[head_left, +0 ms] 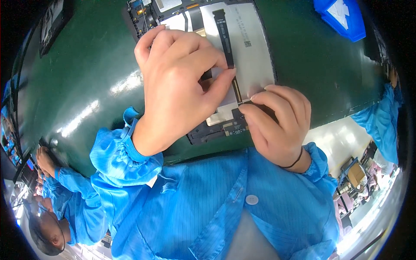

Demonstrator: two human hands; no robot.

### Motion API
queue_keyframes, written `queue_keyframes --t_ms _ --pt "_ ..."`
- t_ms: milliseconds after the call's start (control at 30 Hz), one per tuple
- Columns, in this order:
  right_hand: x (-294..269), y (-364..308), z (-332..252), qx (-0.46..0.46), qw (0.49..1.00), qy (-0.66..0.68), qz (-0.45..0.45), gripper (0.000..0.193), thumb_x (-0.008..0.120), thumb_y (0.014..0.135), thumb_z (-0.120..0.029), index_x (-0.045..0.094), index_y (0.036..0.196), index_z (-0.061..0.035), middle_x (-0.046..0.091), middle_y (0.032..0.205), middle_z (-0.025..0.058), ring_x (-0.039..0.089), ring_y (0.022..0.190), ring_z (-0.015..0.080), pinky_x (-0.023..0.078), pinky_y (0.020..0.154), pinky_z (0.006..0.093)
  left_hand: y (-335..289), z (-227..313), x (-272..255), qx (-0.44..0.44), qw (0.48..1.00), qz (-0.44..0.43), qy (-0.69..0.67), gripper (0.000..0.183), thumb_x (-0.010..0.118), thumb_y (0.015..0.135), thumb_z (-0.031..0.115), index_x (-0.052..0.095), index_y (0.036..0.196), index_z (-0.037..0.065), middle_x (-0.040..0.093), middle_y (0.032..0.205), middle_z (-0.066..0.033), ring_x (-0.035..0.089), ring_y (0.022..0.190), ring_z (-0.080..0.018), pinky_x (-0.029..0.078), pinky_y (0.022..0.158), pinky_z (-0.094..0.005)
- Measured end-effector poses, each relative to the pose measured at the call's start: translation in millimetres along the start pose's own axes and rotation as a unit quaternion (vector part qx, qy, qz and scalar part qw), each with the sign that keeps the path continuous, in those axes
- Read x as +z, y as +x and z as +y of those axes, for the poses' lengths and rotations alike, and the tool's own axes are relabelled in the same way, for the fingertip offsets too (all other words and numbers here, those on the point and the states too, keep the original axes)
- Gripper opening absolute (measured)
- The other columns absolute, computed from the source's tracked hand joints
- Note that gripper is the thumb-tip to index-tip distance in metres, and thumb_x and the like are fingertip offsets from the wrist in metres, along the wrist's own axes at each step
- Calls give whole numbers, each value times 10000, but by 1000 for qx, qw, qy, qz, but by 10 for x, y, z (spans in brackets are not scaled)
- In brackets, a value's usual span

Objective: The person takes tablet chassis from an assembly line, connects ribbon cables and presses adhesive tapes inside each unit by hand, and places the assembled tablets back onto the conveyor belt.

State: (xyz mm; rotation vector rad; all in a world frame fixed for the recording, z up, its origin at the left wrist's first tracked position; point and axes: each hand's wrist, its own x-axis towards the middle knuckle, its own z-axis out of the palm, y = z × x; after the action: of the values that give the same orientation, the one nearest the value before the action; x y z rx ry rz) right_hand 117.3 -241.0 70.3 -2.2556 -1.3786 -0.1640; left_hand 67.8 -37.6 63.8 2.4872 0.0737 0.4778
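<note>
An opened tablet lies on the green table in front of me, its silver battery and circuit parts exposed. A dark flat ribbon cable runs lengthwise over the battery. My left hand reaches across the tablet, thumb and forefinger pinched on the cable about its middle. Near the cable's lower end, my right hand rests at the tablet's lower right, thumb and forefinger close together by a small connector board. Whether anything sits between the right fingertips is too small to tell.
The green table surrounds the tablet. A blue bin with white pieces stands at the far right. Another dark framed device lies at the far left. A co-worker in blue sits at lower left; another blue sleeve shows at right.
</note>
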Motion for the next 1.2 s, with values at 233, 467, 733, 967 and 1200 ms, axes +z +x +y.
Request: queue_keyframes --t_ms 233,467,733,967,1200 --pt "-19 2 34 -6 1000 9 7 264 704 593 -146 698 856 -148 628 967 3 604 977 221 457 855 379 37 32 -12 -7 1000 -7 0 142 802 684 148 676 723 96 548 715 1 524 794 -201 310 982 -389" --pt "-17 21 9 -47 998 -26 -13 148 677 699 -150 667 844 -121 667 1079 31 600 1118 243 461 906 369 10 14 10 14 1000 6 11 161 800 675 149 673 761 101 561 754 2 532 816 -205 301 1004 -404" --pt "-235 -107 -114 -166 972 -127 -104 271 574 898 -219 600 1122 -68 673 1160 121 555 1246 254 288 1110 394 -120 26 -6 -22 998 59 -21 800 673 768 78 265 1444 -52 378 1294 -178 354 1207 -283 337 1046 -386" --pt "-201 251 -84 -72 977 -82 -184 478 520 915 -253 526 1300 31 625 1259 117 434 1354 295 258 1129 461 -166 -52 103 -29 982 148 -111 766 689 716 211 379 1367 -46 515 1202 -176 441 1145 -340 204 1080 -520" --pt "-280 120 -172 -63 978 -83 -181 593 637 798 -245 510 1318 9 607 1290 91 437 1347 291 263 1113 495 -190 -17 26 -33 979 173 -103 680 671 743 179 401 1327 -40 465 1281 -216 412 1209 -370 198 1090 -525"
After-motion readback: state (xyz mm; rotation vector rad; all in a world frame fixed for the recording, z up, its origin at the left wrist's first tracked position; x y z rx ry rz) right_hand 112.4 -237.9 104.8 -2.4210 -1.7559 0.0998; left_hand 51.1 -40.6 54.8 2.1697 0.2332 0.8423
